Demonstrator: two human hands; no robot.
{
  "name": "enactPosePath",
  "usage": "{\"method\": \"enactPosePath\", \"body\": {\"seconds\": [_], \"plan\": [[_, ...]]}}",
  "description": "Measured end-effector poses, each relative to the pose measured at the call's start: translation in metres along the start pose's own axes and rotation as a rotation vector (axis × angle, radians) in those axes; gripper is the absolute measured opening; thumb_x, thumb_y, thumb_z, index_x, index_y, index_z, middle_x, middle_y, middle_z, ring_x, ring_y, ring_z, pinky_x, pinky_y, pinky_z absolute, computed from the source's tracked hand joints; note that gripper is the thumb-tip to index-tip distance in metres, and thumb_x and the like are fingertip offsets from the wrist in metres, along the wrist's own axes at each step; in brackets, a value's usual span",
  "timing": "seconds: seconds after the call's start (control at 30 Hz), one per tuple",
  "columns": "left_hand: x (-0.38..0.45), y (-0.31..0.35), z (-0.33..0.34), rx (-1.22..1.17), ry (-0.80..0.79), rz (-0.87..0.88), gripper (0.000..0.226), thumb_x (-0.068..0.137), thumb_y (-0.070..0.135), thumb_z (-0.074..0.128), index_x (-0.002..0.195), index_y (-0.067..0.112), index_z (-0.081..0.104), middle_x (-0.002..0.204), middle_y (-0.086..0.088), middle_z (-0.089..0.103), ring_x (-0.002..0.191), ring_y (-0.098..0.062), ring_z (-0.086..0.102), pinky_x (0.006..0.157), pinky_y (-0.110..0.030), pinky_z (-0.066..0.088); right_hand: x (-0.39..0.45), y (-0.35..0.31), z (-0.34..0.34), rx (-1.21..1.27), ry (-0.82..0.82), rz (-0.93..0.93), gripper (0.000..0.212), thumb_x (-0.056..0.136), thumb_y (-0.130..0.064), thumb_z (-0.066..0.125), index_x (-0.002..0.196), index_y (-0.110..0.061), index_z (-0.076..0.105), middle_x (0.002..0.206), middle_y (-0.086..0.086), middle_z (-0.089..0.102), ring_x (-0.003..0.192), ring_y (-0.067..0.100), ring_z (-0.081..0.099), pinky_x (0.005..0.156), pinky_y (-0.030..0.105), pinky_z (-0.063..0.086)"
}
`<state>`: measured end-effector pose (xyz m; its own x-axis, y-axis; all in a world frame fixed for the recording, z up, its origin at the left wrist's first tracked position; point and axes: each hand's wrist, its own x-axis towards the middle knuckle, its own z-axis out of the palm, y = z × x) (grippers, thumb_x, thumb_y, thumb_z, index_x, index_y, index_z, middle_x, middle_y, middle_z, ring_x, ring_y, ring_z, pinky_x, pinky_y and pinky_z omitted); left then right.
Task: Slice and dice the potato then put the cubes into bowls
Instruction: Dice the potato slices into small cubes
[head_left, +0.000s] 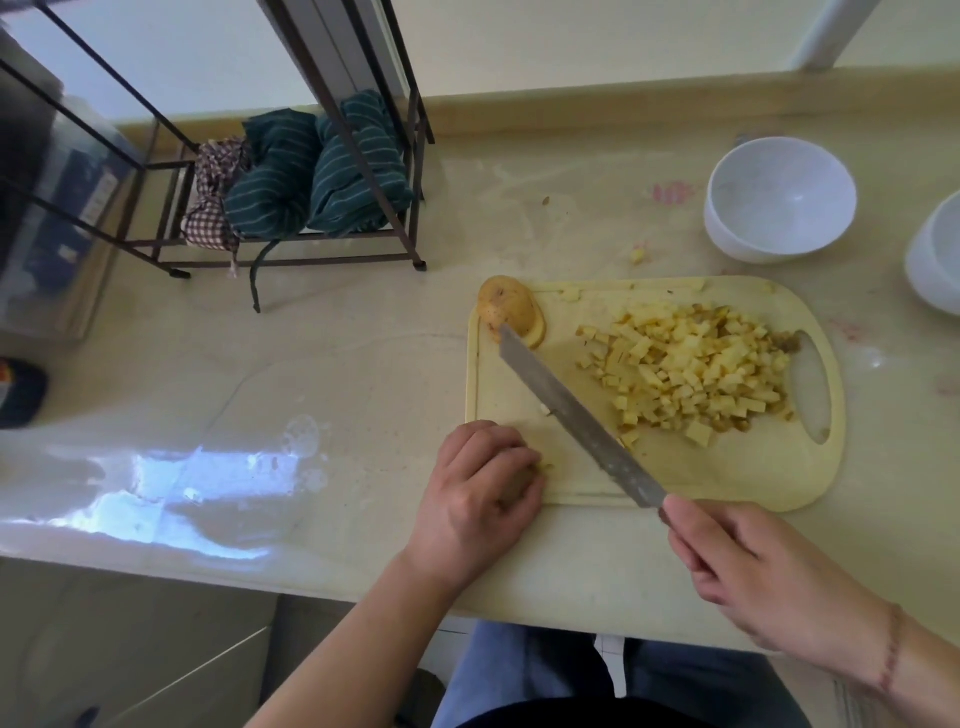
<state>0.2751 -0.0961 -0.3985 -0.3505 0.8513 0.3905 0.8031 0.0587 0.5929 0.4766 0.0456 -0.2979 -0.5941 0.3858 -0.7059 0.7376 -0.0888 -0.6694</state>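
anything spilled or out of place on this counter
A few small things. One potato bit lies off the cutting board, on the counter near the closer white bowl. The uncut potato end hangs over the board's far left corner. Pink stains mark the counter by the bowl.

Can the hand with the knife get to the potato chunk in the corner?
Probably yes. The right hand grips the knife, whose tip already meets the potato end piece at the cutting board's far corner. The cube pile sits off to one side.
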Motion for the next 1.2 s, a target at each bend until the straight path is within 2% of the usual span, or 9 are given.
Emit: {"method": "enactPosePath", "body": {"seconds": [0.17, 0.3, 0.43, 0.53, 0.6, 0.7, 0.87, 1.1, 1.2], "plan": [[-0.004, 0.002, -0.006, -0.026, 0.056, 0.006, 0.007, 0.082, 0.002, 0.082, 0.083, 0.000, 0.075, 0.091, -0.010, 0.068, 0.087, -0.026, 0.064, 0.078, -0.036, 0.054, -0.002, -0.006, -0.010, 0.037, -0.031, 0.004, 0.056, 0.085, -0.059, 0.039, 0.069, -0.005, 0.038, 0.052, -0.002, 0.026, 0.039, 0.008, 0.020, 0.035, 0.011, 0.020], [-0.005, 0.002, -0.008, -0.041, 0.019, 0.070, 0.006, 0.083, -0.001, 0.081, 0.083, -0.002, 0.075, 0.090, -0.012, 0.068, 0.085, -0.027, 0.063, 0.078, -0.034, 0.054, -0.009, -0.008, 0.005, 0.038, -0.067, -0.045, 0.068, 0.076, -0.078, 0.038, 0.065, -0.011, 0.036, 0.052, -0.004, 0.028, 0.043, 0.009, 0.023, 0.039, 0.016, 0.023], [-0.003, 0.000, -0.005, -0.022, 0.005, 0.096, 0.005, 0.084, -0.001, 0.079, 0.084, -0.004, 0.075, 0.093, -0.014, 0.070, 0.087, -0.033, 0.066, 0.080, -0.037, 0.055, -0.011, -0.006, 0.017, -0.065, -0.055, -0.113, 0.081, 0.070, -0.089, 0.033, 0.067, -0.008, 0.039, 0.049, -0.004, 0.035, 0.046, 0.006, 0.030, 0.047, 0.017, 0.028], [-0.002, -0.003, -0.001, -0.016, 0.006, 0.095, 0.005, 0.087, 0.002, 0.077, 0.086, -0.003, 0.076, 0.095, -0.014, 0.072, 0.088, -0.034, 0.068, 0.080, -0.040, 0.056, -0.008, -0.001, 0.020, -0.124, -0.016, -0.133, 0.091, 0.066, -0.095, 0.027, 0.070, -0.004, 0.038, 0.051, -0.003, 0.035, 0.049, 0.008, 0.030, 0.052, 0.026, 0.029], [-0.003, -0.004, 0.000, -0.018, 0.005, 0.092, 0.006, 0.088, 0.003, 0.076, 0.087, -0.003, 0.076, 0.095, -0.014, 0.072, 0.088, -0.033, 0.068, 0.080, -0.040, 0.056, -0.006, 0.002, 0.020, -0.144, -0.002, -0.134, 0.091, 0.068, -0.094, 0.026, 0.071, -0.004, 0.038, 0.052, -0.002, 0.033, 0.051, 0.009, 0.030, 0.054, 0.032, 0.030], [-0.003, -0.004, 0.002, -0.009, 0.002, 0.090, 0.006, 0.089, 0.003, 0.076, 0.088, -0.003, 0.076, 0.096, -0.013, 0.072, 0.089, -0.033, 0.068, 0.081, -0.039, 0.056, -0.005, 0.004, 0.020, -0.153, -0.001, -0.125, 0.085, 0.072, -0.088, 0.028, 0.070, -0.004, 0.038, 0.052, -0.002, 0.033, 0.051, 0.010, 0.030, 0.054, 0.032, 0.030], [-0.003, -0.003, 0.001, -0.008, 0.013, 0.080, 0.005, 0.089, 0.003, 0.076, 0.088, -0.002, 0.077, 0.096, -0.012, 0.073, 0.089, -0.033, 0.067, 0.081, -0.038, 0.056, -0.007, 0.005, 0.022, -0.086, -0.021, -0.080, 0.073, 0.074, -0.081, 0.033, 0.067, -0.009, 0.039, 0.051, -0.004, 0.035, 0.048, 0.009, 0.033, 0.050, 0.021, 0.029], [-0.003, -0.004, 0.001, -0.012, 0.011, 0.076, 0.006, 0.090, 0.004, 0.075, 0.088, -0.002, 0.077, 0.097, -0.012, 0.073, 0.090, -0.032, 0.068, 0.082, -0.038, 0.056, -0.007, 0.001, 0.024, -0.075, -0.037, -0.059, 0.070, 0.072, -0.081, 0.033, 0.064, -0.012, 0.039, 0.048, -0.005, 0.035, 0.044, 0.005, 0.035, 0.046, 0.014, 0.029], [-0.002, -0.003, 0.001, -0.028, 0.011, 0.075, 0.005, 0.090, 0.002, 0.075, 0.089, -0.002, 0.077, 0.098, -0.012, 0.073, 0.092, -0.031, 0.068, 0.083, -0.037, 0.057, -0.006, 0.003, 0.024, -0.117, -0.026, -0.078, 0.076, 0.072, -0.082, 0.030, 0.069, -0.007, 0.036, 0.051, -0.003, 0.031, 0.048, 0.007, 0.029, 0.051, 0.022, 0.027]]}}
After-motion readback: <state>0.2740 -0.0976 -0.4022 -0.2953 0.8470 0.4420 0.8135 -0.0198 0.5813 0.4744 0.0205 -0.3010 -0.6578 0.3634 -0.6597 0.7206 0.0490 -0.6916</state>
